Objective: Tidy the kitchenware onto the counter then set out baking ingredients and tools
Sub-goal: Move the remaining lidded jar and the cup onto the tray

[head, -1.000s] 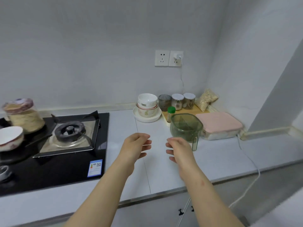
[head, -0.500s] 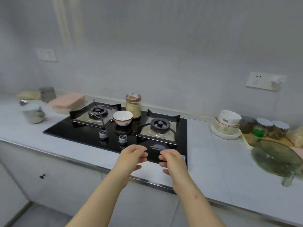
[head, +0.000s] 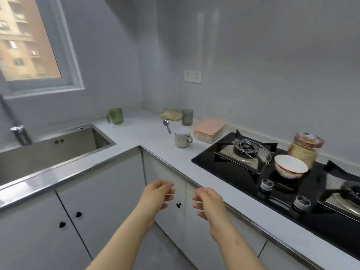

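Where I stand: at the corner of the counter [head: 152, 137], cupboard doors [head: 109, 191] below.
Sink [head: 58, 145]: far left, set into the counter.
Green measuring cup [head: 116, 115]: upright behind the sink's right end, handle pointing left.
Left hand [head: 157, 195]: fingers loosely curled, holding nothing, in front of the doors.
Spoon [head: 167, 125]: flat on the counter, bowl end away from me, handle running toward me and slightly right.
White mug [head: 182, 140]: upright, just nearer than the spoon, handle pointing right.
Right hand [head: 208, 203]: fingers loosely curled, empty.
Pink-lidded box [head: 209, 129]: between mug and hob [head: 224, 164].
Whisk [head: 251, 151]: lying on the left burner [head: 228, 152], long axis back-left to front-right; handle end, cannot tell.
Bowl [head: 290, 165]: upright on the hob, jar [head: 303, 151] just behind.
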Tool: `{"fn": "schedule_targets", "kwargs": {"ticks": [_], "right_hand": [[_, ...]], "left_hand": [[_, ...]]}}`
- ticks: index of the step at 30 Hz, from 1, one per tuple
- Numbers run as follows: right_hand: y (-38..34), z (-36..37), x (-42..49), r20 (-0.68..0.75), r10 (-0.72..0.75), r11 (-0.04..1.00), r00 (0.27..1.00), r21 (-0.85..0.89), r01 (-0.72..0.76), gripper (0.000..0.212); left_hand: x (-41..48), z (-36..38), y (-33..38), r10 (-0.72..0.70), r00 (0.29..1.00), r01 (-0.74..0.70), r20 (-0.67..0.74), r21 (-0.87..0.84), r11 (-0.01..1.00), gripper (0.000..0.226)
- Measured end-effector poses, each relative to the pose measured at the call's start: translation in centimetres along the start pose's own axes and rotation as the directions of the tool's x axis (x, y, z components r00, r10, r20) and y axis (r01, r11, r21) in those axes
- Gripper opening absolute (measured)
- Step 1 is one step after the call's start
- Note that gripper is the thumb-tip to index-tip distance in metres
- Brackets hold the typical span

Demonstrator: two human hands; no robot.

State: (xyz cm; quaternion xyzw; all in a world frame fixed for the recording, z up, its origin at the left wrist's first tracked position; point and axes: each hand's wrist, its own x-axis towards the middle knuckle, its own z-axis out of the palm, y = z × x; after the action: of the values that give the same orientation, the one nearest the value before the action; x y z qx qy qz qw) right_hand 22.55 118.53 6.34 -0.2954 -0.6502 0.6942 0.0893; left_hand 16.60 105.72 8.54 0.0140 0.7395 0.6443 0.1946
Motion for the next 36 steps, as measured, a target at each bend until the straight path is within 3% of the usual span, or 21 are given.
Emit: {"fn": "schedule_targets", "kwargs": {"ticks": [5, 13, 25, 29, 36], "right_hand": [[-1.3, 6.4, 5.0, 0.091, -0.008, 0.998, 0.996, -0.057, 0.014, 0.012], [-3.7, 11.0, 17.1, 0.092, -0.014, 1.0, 0.996, 0.005, 0.013, 0.011], [-8.9, 8.9, 37.4, -0.181, -0.077, 0.996, 0.981, -0.066, 0.065, 0.014], [-8.3, 8.7, 40.2, -0.17, -0.056, 0.986, 0.984, -0.163, 0.028, 0.034], [-6.2, 9.1, 43.1, -0.139, 0.023, 0.966, 0.99, -0.251, -0.057, 0.013]], "left_hand": [[4.8, -4.6, 0.4, -0.017, 0.998, 0.014, -0.064, -0.046, 0.999, 0.01], [15.7, -6.4, 1.9, -0.032, 0.994, 0.028, -0.103, -0.046, 0.999, 0.009], [34.3, -1.9, 7.7, -0.065, 0.997, 0.063, -0.039, -0.029, 0.998, 0.01], [37.6, -1.1, 7.5, -0.098, 0.995, 0.097, -0.033, -0.021, 0.995, 0.012], [41.3, -1.3, 7.0, -0.138, 0.99, 0.138, -0.018, 0.012, 0.99, 0.009]]}}
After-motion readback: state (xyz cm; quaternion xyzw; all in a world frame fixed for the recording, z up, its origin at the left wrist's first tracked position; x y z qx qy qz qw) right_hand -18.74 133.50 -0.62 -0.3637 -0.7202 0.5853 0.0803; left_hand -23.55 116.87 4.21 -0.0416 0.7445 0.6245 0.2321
